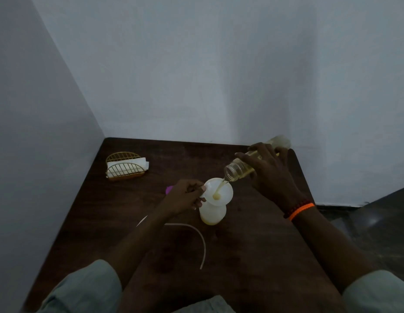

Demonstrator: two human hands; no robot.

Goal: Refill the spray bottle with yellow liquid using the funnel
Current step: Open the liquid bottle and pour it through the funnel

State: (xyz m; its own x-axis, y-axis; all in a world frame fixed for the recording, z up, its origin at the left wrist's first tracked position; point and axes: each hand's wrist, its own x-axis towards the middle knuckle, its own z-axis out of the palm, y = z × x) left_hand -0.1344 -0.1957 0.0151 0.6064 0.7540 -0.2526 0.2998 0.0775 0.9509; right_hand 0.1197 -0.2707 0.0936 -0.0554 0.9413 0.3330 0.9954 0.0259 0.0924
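A white spray bottle body [212, 213] stands upright on the dark wooden table [133, 222], a little yellow liquid at its bottom. A white funnel [221, 191] sits in its neck. My left hand [185, 196] pinches the funnel's left rim. My right hand [270, 171] grips a clear bottle [237, 170] of yellow liquid, tilted with its mouth over the funnel. A thin yellow stream runs from it into the funnel. A purple part [169, 189], likely the spray head, peeks out behind my left hand, and its white dip tube [202, 240] curves across the table.
A gold wire napkin holder [125, 166] with white napkins stands at the table's back left. Walls close in behind and to the left. The table's right edge drops to a dark floor [377, 222].
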